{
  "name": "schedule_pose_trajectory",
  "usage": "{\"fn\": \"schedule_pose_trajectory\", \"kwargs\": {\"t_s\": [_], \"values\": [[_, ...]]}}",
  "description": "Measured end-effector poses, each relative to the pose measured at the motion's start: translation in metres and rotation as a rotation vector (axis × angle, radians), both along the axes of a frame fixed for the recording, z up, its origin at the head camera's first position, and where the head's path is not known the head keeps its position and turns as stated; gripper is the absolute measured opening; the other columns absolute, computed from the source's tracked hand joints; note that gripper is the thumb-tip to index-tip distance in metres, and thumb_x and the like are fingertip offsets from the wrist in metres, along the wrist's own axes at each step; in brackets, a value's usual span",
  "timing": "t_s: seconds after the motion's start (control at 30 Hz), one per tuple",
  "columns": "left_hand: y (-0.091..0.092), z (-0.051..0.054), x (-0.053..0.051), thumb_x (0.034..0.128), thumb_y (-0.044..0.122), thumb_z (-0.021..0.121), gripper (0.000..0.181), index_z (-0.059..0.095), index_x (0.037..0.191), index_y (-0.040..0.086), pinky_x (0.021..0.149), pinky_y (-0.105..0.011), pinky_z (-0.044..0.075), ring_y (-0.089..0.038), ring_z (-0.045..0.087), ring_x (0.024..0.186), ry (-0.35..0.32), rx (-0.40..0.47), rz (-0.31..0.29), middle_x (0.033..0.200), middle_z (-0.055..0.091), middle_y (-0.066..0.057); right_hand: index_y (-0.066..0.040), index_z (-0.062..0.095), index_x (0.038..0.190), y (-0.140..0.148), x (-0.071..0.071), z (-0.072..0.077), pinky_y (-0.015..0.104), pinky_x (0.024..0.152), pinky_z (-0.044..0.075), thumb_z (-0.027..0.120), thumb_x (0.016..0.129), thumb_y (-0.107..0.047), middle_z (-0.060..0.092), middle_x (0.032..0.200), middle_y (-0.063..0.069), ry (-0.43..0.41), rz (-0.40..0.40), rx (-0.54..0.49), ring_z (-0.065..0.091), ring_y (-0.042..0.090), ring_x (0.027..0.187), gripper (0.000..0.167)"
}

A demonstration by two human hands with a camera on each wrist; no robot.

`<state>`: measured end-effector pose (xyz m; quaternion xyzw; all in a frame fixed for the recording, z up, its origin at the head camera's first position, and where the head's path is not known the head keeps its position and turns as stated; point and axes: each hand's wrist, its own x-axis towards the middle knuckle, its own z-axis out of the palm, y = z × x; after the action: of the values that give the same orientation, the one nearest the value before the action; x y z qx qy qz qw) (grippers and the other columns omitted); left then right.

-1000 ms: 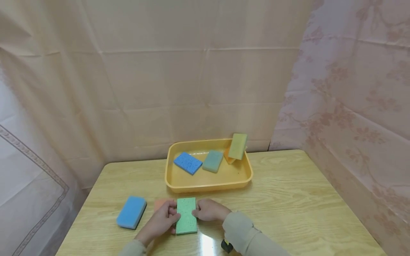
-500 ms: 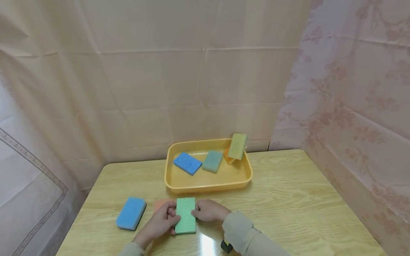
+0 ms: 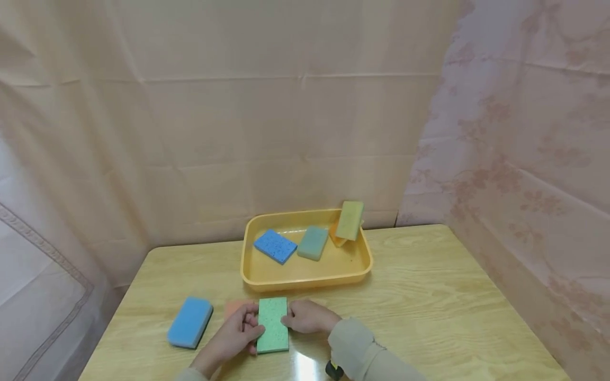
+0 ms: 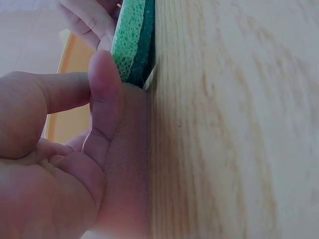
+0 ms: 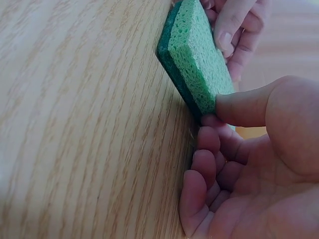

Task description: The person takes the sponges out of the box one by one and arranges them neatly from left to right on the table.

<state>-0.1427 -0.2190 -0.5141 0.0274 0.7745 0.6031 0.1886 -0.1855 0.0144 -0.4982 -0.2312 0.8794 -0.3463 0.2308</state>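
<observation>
Work is judged to be partway along at a wood-grained counter [image 3: 429,296]. At far left, a light-blue sponge [image 3: 190,321] is laid flat, untouched. Beside it, a peach sponge [image 3: 233,307] is partly covered by the left hand [image 3: 232,338]; whether it is touched cannot be told. The left grip is closed to the thickness of a green sponge [image 3: 273,325], whose left edge is pinched. That sponge is held between both hands, its dark scouring side turned toward the counter; whether it is fully rested there is unclear. Behind it, a speckled blue sponge [image 3: 275,246] is contained in a yellow tray [image 3: 305,272]. From the right, the green edge is pinched by the thumb and forefinger of the right hand [image 3: 310,316], that grip likewise narrowed. Farther right in the tray, a teal sponge [image 3: 312,243] is seen, then an orange item [image 3: 337,237], mostly hidden, with a yellow-green sponge [image 3: 350,219] propped over it. Two sponges are apparently set out already; the green one's placing is judged unfinished, and the tray's four pieces are left untouched.
</observation>
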Motion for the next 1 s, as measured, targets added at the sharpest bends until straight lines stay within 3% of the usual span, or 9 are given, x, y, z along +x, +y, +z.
{"fn": "schedule_pose_trajectory", "kwargs": {"t_s": [0.2, 0.43, 0.6, 0.83, 1.0], "values": [[0.000, 0.000, -0.002, 0.0981, 0.007, 0.067, 0.058, 0.034, 0.144, -0.010, 0.059, -0.031, 0.057, -0.020, 0.058, 0.071, 0.027, 0.032, -0.009, 0.099, 0.051, -0.012, -0.014, 0.052, 0.076, 0.001, 0.000, 0.003, 0.025, 0.053, 0.036, 0.062, 0.102, -0.028, 0.048, 0.066, -0.004, 0.019, -0.016, -0.002, 0.044, 0.010, 0.058, 0.031], [-0.006, -0.004, -0.001, 0.0984, 0.010, 0.067, 0.055, 0.039, 0.142, -0.008, 0.060, -0.031, 0.057, -0.020, 0.060, 0.068, -0.024, 0.016, 0.010, 0.097, 0.056, -0.011, -0.014, 0.054, 0.077, 0.000, 0.001, -0.003, 0.025, 0.053, 0.036, 0.063, 0.101, -0.031, 0.049, 0.066, -0.005, 0.007, -0.016, -0.034, 0.045, 0.009, 0.059, 0.031], [-0.006, -0.001, -0.002, 0.1002, 0.012, 0.065, 0.053, 0.038, 0.142, -0.007, 0.060, -0.030, 0.056, -0.018, 0.059, 0.067, -0.043, 0.056, 0.018, 0.095, 0.056, -0.010, -0.015, 0.055, 0.079, 0.002, -0.002, -0.005, 0.026, 0.054, 0.037, 0.062, 0.101, -0.035, 0.049, 0.067, -0.005, 0.014, -0.024, -0.031, 0.045, 0.010, 0.060, 0.030], [-0.008, 0.007, -0.003, 0.1014, 0.016, 0.064, 0.055, 0.038, 0.143, -0.007, 0.058, -0.029, 0.054, -0.017, 0.056, 0.067, -0.074, 0.074, 0.077, 0.090, 0.053, -0.008, -0.013, 0.052, 0.097, 0.007, -0.003, -0.006, 0.029, 0.063, 0.047, 0.062, 0.102, -0.032, 0.057, 0.080, 0.000, -0.018, 0.001, -0.107, 0.055, 0.013, 0.070, 0.022], [-0.009, 0.014, -0.002, 0.1019, 0.020, 0.064, 0.057, 0.038, 0.145, -0.006, 0.061, -0.031, 0.056, -0.018, 0.058, 0.070, -0.094, 0.047, 0.067, 0.094, 0.055, -0.009, -0.012, 0.051, 0.116, 0.015, -0.003, -0.004, 0.033, 0.069, 0.051, 0.059, 0.104, -0.030, 0.063, 0.088, 0.003, -0.080, 0.008, -0.169, 0.061, 0.016, 0.075, 0.024]]}}
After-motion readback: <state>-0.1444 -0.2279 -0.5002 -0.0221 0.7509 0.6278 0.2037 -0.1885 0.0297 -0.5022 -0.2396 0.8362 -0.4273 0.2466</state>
